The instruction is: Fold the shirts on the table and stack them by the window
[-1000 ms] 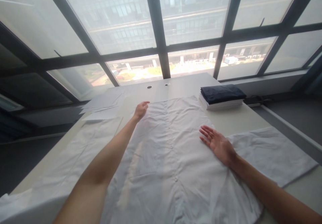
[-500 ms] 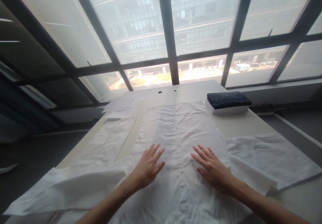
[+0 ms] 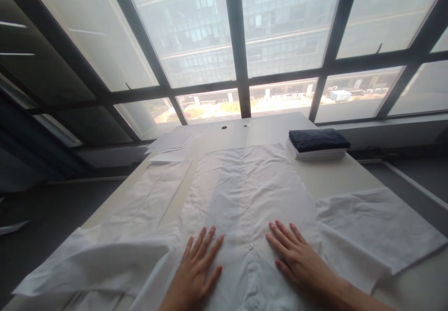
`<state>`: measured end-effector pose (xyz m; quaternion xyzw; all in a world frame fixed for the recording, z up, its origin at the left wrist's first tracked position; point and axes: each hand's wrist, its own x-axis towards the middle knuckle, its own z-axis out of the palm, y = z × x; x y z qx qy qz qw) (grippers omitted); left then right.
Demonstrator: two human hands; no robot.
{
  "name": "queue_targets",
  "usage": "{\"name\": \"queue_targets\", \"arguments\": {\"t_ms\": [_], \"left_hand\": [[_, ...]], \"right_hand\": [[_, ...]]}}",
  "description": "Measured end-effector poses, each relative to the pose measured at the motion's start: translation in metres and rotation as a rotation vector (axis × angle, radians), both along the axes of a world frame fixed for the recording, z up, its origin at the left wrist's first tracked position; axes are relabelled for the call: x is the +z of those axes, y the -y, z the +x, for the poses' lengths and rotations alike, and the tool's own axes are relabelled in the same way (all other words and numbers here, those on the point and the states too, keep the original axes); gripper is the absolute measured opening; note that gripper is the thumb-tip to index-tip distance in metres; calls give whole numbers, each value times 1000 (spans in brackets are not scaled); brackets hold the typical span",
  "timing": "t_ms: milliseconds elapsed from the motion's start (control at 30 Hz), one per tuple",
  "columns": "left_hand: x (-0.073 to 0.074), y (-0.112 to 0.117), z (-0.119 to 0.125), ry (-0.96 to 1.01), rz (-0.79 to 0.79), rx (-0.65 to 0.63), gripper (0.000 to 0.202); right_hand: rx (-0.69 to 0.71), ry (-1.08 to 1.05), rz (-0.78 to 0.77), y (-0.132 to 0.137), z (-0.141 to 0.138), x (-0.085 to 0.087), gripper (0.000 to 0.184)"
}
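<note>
A white button-front shirt [image 3: 245, 185] lies spread flat on the pale table [image 3: 332, 173], its sleeves stretched out to the left and right. My left hand [image 3: 196, 271] rests palm down on the shirt, just left of the button line, fingers spread. On the other side of that line my right hand [image 3: 296, 255] also lies flat and open on the cloth. Neither hand holds anything.
A stack of folded clothes [image 3: 318, 144], dark on top and white below, sits at the table's far right. Flat white sheets [image 3: 171, 145] lie at the far left. Large windows run behind the table, with dark floor on both sides.
My left hand has drawn back from the shirt's far edge to the near part beside my right hand. Both hands have slid toward me over the cloth.
</note>
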<state>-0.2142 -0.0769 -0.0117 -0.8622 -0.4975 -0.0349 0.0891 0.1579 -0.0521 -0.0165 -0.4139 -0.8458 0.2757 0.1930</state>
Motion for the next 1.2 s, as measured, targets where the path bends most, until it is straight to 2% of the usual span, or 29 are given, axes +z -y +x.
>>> {"name": "queue_targets", "arguments": {"t_ms": [100, 167, 233, 333, 400, 467, 600, 733, 833, 933, 1033, 1100, 1167, 1200], "left_hand": [[2, 12, -2, -9, 24, -24, 67], [9, 11, 8, 5, 19, -36, 66], [17, 2, 26, 35, -8, -36, 63], [24, -18, 58, 90, -43, -25, 61], [21, -30, 72, 111, -49, -35, 61], [15, -36, 77, 117, -49, -49, 62], [5, -34, 71, 117, -51, -70, 64], [6, -30, 69, 115, -63, -66, 65], [9, -29, 71, 118, -87, -60, 65], [10, -28, 72, 116, -107, -51, 67], [11, -28, 72, 108, -108, -52, 67], [11, -28, 72, 103, -103, -53, 67], [11, -28, 72, 101, -101, -53, 68], [11, -28, 72, 103, -101, -52, 68]], "right_hand": [[-91, -210, -118, 3, -5, 7, 54], [-176, -410, -254, -12, -13, 21, 47], [-165, -603, -455, -40, -23, 39, 44], [-2, -918, -851, -96, -42, 56, 41], [92, -1034, -1037, -134, -53, 57, 44], [65, -1090, -1131, -171, -59, 50, 45], [-143, -1169, -1189, -239, -48, 33, 46], [-265, -1215, -1222, -299, -8, 31, 46], [-527, -1376, -991, -335, 21, 36, 43], [-651, -1461, -836, -363, 30, 42, 52], [-637, -1500, -781, -372, 11, 49, 56], [-554, -1499, -808, -364, -12, 52, 52], [-368, -1435, -924, -346, -37, 51, 50], [-193, -1350, -1026, -335, -48, 49, 51]]}}
